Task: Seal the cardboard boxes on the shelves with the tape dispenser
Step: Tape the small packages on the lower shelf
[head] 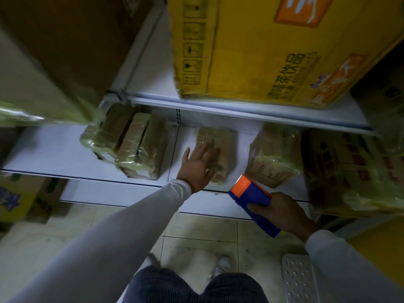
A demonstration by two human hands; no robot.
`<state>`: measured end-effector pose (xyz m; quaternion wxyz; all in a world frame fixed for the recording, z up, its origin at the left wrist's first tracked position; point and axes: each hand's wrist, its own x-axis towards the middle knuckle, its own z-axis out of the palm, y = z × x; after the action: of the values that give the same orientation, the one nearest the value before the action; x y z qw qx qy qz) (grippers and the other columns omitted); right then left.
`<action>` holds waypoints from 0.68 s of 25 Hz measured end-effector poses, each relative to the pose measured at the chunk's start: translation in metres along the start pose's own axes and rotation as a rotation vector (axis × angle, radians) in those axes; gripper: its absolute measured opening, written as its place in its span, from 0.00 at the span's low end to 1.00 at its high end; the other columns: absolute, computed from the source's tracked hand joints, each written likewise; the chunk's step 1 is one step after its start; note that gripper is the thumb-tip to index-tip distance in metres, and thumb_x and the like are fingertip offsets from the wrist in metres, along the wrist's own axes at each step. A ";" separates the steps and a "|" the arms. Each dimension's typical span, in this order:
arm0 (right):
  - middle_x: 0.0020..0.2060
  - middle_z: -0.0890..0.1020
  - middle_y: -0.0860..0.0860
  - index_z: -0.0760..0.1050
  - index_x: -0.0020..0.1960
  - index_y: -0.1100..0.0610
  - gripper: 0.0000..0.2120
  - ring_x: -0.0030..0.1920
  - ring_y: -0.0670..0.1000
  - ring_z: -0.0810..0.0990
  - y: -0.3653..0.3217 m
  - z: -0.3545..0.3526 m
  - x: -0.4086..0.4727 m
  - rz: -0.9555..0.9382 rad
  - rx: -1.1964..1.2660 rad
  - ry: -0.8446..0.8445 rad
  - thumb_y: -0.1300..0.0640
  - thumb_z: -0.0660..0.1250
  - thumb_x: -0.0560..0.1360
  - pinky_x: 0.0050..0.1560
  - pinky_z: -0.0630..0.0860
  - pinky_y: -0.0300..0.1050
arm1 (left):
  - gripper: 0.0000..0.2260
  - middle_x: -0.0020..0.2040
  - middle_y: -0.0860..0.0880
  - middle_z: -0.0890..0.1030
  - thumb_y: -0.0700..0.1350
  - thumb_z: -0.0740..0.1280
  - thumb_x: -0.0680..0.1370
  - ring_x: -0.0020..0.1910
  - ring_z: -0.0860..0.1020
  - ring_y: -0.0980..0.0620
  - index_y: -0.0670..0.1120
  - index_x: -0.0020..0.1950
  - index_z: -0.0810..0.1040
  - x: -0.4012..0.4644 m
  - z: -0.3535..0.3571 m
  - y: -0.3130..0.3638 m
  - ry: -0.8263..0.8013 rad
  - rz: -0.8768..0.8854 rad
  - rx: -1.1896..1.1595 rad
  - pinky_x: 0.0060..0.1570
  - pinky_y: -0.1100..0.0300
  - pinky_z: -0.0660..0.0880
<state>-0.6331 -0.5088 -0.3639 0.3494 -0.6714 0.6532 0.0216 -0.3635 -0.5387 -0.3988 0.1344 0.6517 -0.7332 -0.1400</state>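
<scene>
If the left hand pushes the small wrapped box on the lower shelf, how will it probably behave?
The small box lies flat, so it will probably slide, not tip. Its glossy wrap and the smooth white shelf suggest little friction. The left hand rests on it with straight fingers; the box seems light.

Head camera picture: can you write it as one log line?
left hand: flat on small box | right hand: gripping tape dispenser, off box | lower shelf
</scene>
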 end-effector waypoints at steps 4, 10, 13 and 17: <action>0.26 0.78 0.49 0.75 0.32 0.54 0.24 0.26 0.45 0.77 -0.050 0.024 -0.009 0.009 0.014 0.014 0.34 0.72 0.69 0.27 0.65 0.39 | 0.31 0.75 0.42 0.62 0.57 0.66 0.74 0.74 0.59 0.43 0.45 0.74 0.64 -0.040 -0.048 -0.072 0.291 -0.090 0.154 0.70 0.43 0.55; 0.36 0.84 0.51 0.80 0.40 0.56 0.22 0.37 0.49 0.82 -0.138 0.098 -0.033 -0.029 0.183 0.026 0.36 0.72 0.69 0.36 0.72 0.43 | 0.38 0.77 0.48 0.54 0.63 0.64 0.73 0.76 0.53 0.45 0.49 0.77 0.53 -0.071 -0.085 -0.163 -0.096 -0.318 0.050 0.69 0.42 0.60; 0.32 0.81 0.50 0.77 0.36 0.55 0.21 0.33 0.49 0.79 -0.150 0.124 -0.053 0.022 0.240 0.022 0.37 0.73 0.70 0.31 0.68 0.41 | 0.37 0.74 0.46 0.61 0.66 0.64 0.72 0.72 0.61 0.43 0.48 0.74 0.58 -0.074 -0.090 -0.171 -0.082 -0.268 0.020 0.65 0.40 0.66; 0.27 0.77 0.47 0.72 0.31 0.53 0.22 0.27 0.46 0.77 -0.142 0.135 -0.075 0.085 0.239 0.017 0.38 0.74 0.69 0.28 0.66 0.37 | 0.48 0.72 0.42 0.59 0.76 0.57 0.67 0.70 0.61 0.38 0.45 0.75 0.52 -0.050 -0.092 -0.151 -0.129 -0.452 0.074 0.62 0.39 0.64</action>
<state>-0.4593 -0.3909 -0.3672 0.4200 -0.5970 0.6819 -0.0473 -0.1846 -0.5085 -0.3716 0.0288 0.7935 -0.5804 -0.1808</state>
